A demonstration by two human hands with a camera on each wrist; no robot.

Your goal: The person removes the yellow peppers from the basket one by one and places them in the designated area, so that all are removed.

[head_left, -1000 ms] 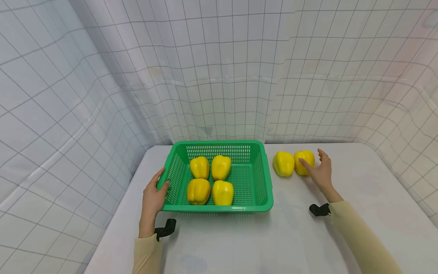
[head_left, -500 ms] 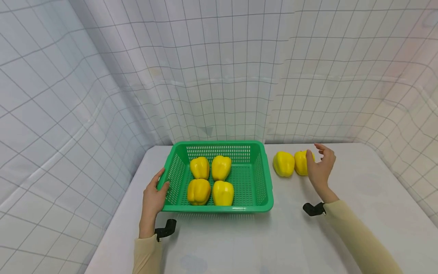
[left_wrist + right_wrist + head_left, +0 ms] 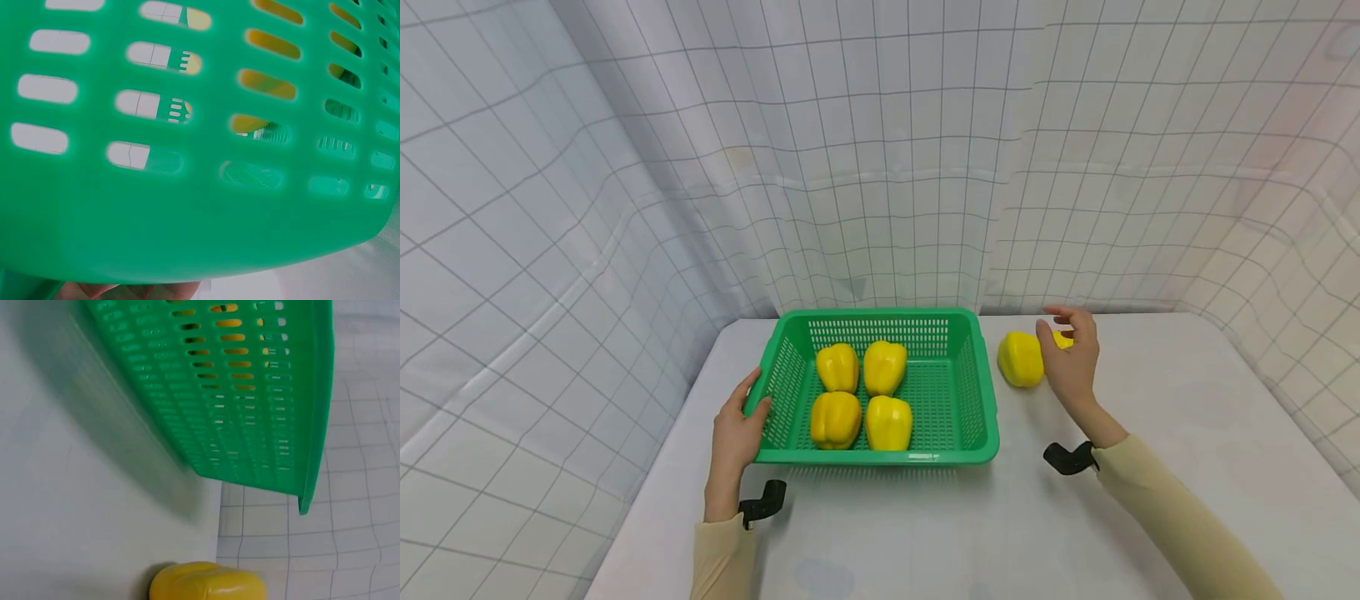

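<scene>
- While the left hand (image 3: pixel 737 433) grips the left side of the green basket (image 3: pixel 880 456) in the head view, thumb at the rim, fingers outside, that hold probably serves to steady it.
- Head view, basket contents: four yellow peppers (image 3: pixel 885 367), two by two, left to middle. Slotted floor shows on their right. Neat block, so placement looks deliberate.
- Head view, outside basket: two loose peppers side by side on the white table (image 3: pixel 910 533), just right of the basket, likely parked there for easy reach. Basket-side pepper (image 3: pixel 1021 360) mostly visible; outer pepper (image 3: pixel 1062 340) mostly hidden behind the right hand (image 3: pixel 1075 362).
- Head view, right hand: thumb and fingers curved, fairly wide gap, nothing seen held. Spread seems right for something pepper-sized. Cannot tell if it touches either loose pepper.
- Left wrist view: slotted basket wall fills most of it, yellow behind some slots. Fingers (image 3: pixel 131 292) peek out at the bottom edge, against the basket; grip tightness unclear.
- Right wrist view: basket's outer wall, yellow through the slots. One pepper at bottom, cut off by frame, apart from basket, probably the basket-side one. Right fingers out of shot; can't judge them here.
</scene>
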